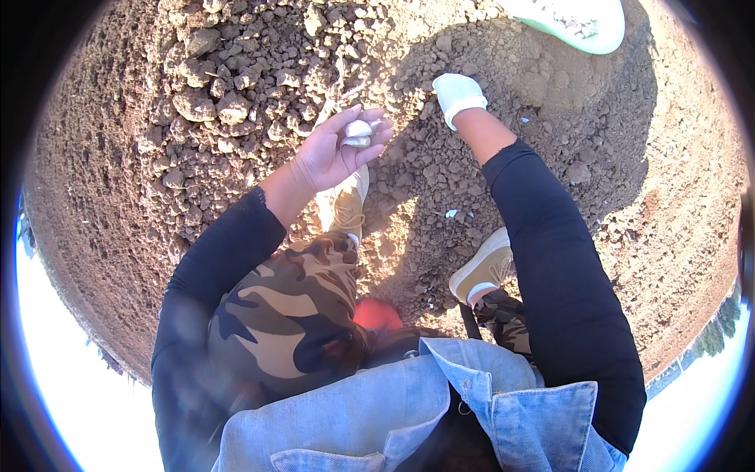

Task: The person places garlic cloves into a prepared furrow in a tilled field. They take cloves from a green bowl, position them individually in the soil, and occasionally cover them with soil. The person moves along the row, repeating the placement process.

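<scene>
Several white garlic cloves rest in the upturned palm of my bare left hand, its fingers loosely curled around them. To the right, my right hand wears a white glove and is lowered to the loose brown soil. Its fingertips are hidden from this angle, so I cannot tell whether it pinches anything. Beneath my left hand, a dry stalk lies on the clods.
A pale green container with whitish pieces in it stands at the top right. Larger clods lie to the left. My tan shoes are planted on the soil, with a red object between my legs. Small white scraps dot the ground.
</scene>
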Demonstrator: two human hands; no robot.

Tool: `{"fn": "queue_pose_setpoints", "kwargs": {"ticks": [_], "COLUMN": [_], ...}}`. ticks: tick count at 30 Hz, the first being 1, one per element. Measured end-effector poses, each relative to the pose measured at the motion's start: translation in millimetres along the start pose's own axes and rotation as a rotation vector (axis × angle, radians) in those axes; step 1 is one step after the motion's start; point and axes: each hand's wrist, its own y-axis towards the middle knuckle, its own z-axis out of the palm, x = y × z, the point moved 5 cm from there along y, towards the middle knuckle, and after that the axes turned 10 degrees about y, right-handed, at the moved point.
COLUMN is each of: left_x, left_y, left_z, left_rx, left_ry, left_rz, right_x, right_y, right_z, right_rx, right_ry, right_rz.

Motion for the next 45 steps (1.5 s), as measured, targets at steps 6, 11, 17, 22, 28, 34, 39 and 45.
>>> {"fn": "queue_pose_setpoints", "kwargs": {"ticks": [6, 11, 17, 22, 28, 34, 39, 45], "left_x": [0, 11, 20, 13, 5, -10, -20, -26], "left_y": [2, 1, -1, -2, 0, 5, 9, 5], "left_z": [13, 15, 8, -5, -5, -6, 2, 25], "left_rx": [0.026, -0.081, -0.158, -0.039, -0.056, -0.083, -0.045, -0.035], "left_ry": [-0.008, 0.091, 0.198, 0.183, 0.155, 0.112, 0.060, 0.039], "left_rz": [-0.030, -0.066, -0.221, -0.136, -0.107, -0.076, -0.037, -0.036], "right_x": [27, 93, 77, -34, -81, -56, -48, -40], "right_y": [-51, -98, -102, -48, 29, 31, 35, 30], "right_z": [-51, -57, -37, -54, -51, -43, -30, -57], "right_rx": [-0.258, -0.605, -0.271, -0.478, -0.301, -0.239, -0.156, -0.085], "right_ry": [0.453, 0.661, 1.244, 0.914, 0.347, -0.050, -0.161, 0.461], "right_rz": [-0.028, -0.575, -0.241, 0.137, 0.212, -0.017, -0.023, 0.376]}}
